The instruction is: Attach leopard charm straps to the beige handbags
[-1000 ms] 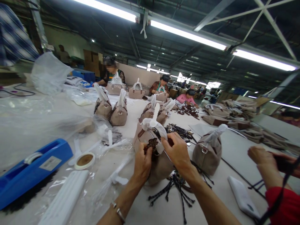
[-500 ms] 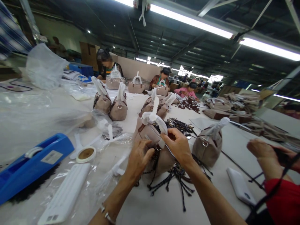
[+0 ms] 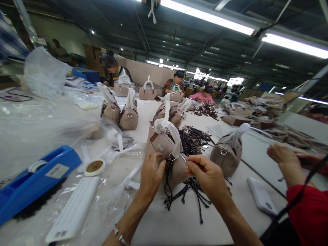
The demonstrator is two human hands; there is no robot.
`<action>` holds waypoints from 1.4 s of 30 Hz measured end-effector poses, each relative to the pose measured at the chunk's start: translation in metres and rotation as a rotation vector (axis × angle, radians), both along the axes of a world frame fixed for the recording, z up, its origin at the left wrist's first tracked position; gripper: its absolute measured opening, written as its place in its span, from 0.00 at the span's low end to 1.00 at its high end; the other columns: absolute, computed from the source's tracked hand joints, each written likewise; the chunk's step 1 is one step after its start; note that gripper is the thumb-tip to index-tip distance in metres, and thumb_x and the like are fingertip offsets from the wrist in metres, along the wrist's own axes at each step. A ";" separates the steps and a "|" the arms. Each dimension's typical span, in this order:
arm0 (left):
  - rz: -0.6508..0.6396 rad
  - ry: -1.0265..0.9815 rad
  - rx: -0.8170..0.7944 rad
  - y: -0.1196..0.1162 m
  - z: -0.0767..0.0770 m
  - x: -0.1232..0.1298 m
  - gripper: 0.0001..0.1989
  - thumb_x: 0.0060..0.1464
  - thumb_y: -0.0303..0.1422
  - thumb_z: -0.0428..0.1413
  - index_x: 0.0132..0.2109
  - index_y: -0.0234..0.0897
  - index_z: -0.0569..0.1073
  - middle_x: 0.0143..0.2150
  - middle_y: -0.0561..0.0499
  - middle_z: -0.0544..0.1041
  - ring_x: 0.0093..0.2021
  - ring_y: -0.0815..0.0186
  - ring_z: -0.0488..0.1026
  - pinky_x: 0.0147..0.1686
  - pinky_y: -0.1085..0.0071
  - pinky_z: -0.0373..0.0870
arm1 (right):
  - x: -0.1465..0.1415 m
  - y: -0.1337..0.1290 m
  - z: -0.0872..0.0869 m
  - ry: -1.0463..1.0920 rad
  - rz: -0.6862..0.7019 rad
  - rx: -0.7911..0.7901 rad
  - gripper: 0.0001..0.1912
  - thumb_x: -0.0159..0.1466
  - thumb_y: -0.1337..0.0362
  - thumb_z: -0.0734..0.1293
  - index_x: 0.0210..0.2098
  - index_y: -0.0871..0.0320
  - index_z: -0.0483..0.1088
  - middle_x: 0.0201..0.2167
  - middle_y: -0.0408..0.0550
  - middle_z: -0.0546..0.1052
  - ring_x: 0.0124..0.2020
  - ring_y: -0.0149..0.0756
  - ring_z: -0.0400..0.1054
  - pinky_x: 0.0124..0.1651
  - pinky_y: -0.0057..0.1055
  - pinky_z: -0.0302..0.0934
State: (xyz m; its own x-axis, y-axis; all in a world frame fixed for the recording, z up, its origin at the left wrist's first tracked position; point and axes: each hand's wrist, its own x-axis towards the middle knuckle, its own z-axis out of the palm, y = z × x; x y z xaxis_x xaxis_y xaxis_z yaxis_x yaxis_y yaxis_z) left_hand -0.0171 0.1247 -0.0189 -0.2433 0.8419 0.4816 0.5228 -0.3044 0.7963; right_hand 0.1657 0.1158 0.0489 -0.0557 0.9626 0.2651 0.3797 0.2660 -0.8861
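Observation:
A taupe handbag [image 3: 160, 143], its handles wrapped in white, stands on the table in front of me. My left hand [image 3: 153, 174] is closed against its near left side, fingertips beside the ring and a dark braided cord [image 3: 168, 171] that hangs there. To the right, my right hand [image 3: 208, 174] pinches at the bag's upper edge, near a thin silvery strip [image 3: 183, 158]. What lies between those fingertips is too small to make out. Dark braided tassels [image 3: 196, 191] spread below the bag, and a heap of similar cords [image 3: 191, 140] lies behind it.
Another handbag [image 3: 227, 155] and a white phone [image 3: 261, 195] are at right, near a co-worker's hand [image 3: 284, 155]. At left lie a blue tape dispenser [image 3: 58, 164], a tape roll [image 3: 94, 167], a white flat case [image 3: 74, 208] and clear plastic. More handbags [image 3: 129, 116] stand behind.
My right hand has left the wrapped handle and moved down and right to the bag's edge. My left hand stays at the bag's side. The co-worker's hand has shifted slightly left and up.

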 end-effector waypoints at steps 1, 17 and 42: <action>0.026 0.038 0.032 -0.001 0.000 0.002 0.05 0.56 0.32 0.53 0.40 0.38 0.71 0.40 0.47 0.74 0.45 0.57 0.69 0.47 0.61 0.64 | 0.000 -0.003 -0.003 -0.019 0.007 -0.007 0.11 0.60 0.57 0.67 0.37 0.57 0.74 0.25 0.45 0.77 0.26 0.36 0.72 0.31 0.31 0.68; -0.116 -0.285 -0.239 -0.006 0.006 0.019 0.03 0.48 0.32 0.57 0.31 0.38 0.73 0.28 0.54 0.76 0.30 0.65 0.71 0.33 0.70 0.65 | -0.028 0.007 -0.010 -0.888 0.008 0.463 0.10 0.65 0.69 0.61 0.28 0.56 0.69 0.29 0.47 0.73 0.33 0.37 0.67 0.36 0.31 0.56; -0.228 -0.311 -0.219 -0.008 0.002 0.008 0.07 0.57 0.35 0.49 0.32 0.39 0.66 0.29 0.55 0.69 0.31 0.66 0.66 0.34 0.69 0.62 | -0.013 0.015 0.003 -0.769 0.236 0.361 0.07 0.65 0.71 0.62 0.39 0.56 0.72 0.34 0.45 0.74 0.38 0.36 0.68 0.44 0.32 0.60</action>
